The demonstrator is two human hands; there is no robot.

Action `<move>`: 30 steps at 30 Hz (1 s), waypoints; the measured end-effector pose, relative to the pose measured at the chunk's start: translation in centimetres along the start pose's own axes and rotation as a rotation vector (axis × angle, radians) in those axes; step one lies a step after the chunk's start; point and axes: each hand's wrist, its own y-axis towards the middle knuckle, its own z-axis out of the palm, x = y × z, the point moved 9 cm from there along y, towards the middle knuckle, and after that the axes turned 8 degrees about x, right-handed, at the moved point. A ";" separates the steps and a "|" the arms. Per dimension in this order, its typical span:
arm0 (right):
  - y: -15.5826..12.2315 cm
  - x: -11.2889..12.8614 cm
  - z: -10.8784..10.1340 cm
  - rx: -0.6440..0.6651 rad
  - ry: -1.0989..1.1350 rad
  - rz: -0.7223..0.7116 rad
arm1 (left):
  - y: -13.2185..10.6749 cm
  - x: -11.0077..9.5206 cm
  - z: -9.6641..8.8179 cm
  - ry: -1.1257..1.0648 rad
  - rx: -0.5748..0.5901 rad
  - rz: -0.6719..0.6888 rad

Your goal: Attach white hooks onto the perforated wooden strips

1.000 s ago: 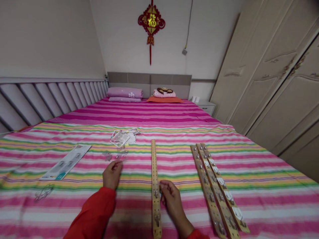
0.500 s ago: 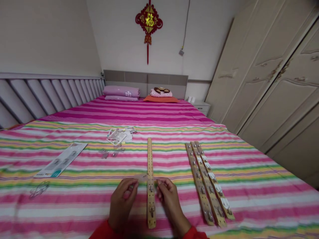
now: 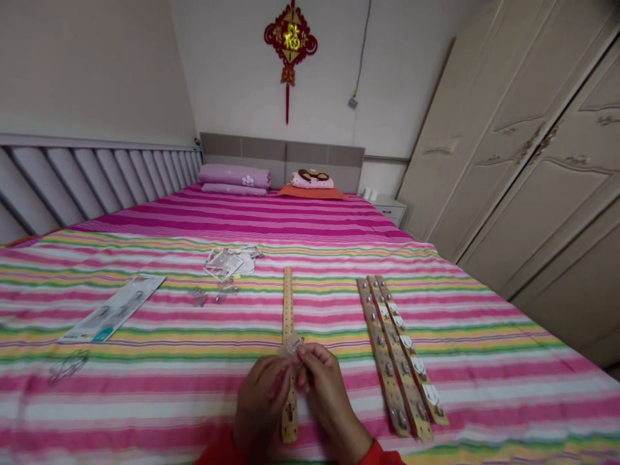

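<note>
A perforated wooden strip (image 3: 288,303) lies lengthwise in front of me, with a metal hook (image 3: 290,408) on its near end. Above it my left hand (image 3: 264,394) pinches a small clear plastic adhesive hook (image 3: 292,345) with a metal part. The fingertips of my right hand (image 3: 323,378) are closed at the right edge of that same hook. Both hands hide part of the strip's middle. To the right lie several similar wooden strips (image 3: 387,361) side by side, bearing metal hooks and some white ones (image 3: 419,368).
On the striped bedspread (image 3: 194,394) lie a hook package card (image 3: 116,307), a thin wire tangle (image 3: 70,366), loose clear pieces (image 3: 223,294) and a pile of packaging (image 3: 230,261). Pillows (image 3: 235,177) rest by the headboard (image 3: 242,148). A wardrobe (image 3: 523,174) stands at right.
My left hand has moved right with the clear hook, bringing it over the wooden strip. My right hand's fingers now meet it there. The view has shifted slightly.
</note>
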 end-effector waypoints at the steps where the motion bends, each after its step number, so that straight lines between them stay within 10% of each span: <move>1: 0.3 0.0 -0.2 -0.004 0.001 0.000 | 0.1 0.3 -0.1 -0.032 0.001 -0.043; 12: 4.4 -0.1 -1.3 0.046 -0.127 0.010 | 2.5 8.3 3.7 -0.710 0.242 -0.750; 30: 6.3 -1.8 -2.8 -0.072 -0.199 -0.079 | 3.1 10.9 5.8 -0.563 0.149 -0.593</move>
